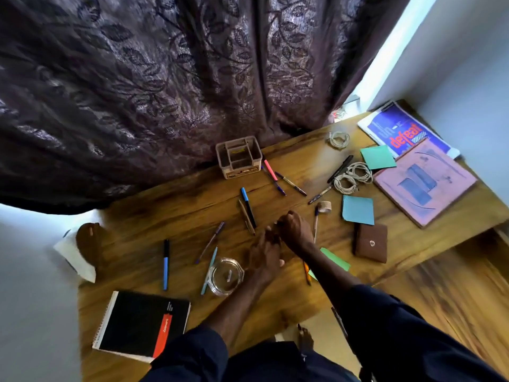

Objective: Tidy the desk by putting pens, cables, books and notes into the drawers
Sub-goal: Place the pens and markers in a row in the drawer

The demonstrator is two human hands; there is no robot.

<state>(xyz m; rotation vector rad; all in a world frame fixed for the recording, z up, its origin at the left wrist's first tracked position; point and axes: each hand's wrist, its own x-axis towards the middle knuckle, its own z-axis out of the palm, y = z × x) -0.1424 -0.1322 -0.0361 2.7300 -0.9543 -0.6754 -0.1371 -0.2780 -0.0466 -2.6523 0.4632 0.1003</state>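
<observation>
Over the middle of the wooden tabletop [179, 216] the left hand [264, 255] reaches its fingers to the right hand [296, 230], whose fingers are curled; blur hides whether either holds anything. A blue marker [248, 205] lies just beyond them and a blue-and-black pen [165, 264] lies to the left. A glass dish [225, 275] sits beside the left wrist, with a black spiral notebook [140, 325] at the near left. On the right lie pale coiled cables [351, 177], blue sticky notes [358, 209], a brown wallet [371, 242] and a pink book [425, 181].

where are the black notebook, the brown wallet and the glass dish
black notebook [137, 323], head view, middle of its cover
brown wallet [369, 232], head view, flap above the snap
glass dish [223, 291], head view, its near rim
</observation>
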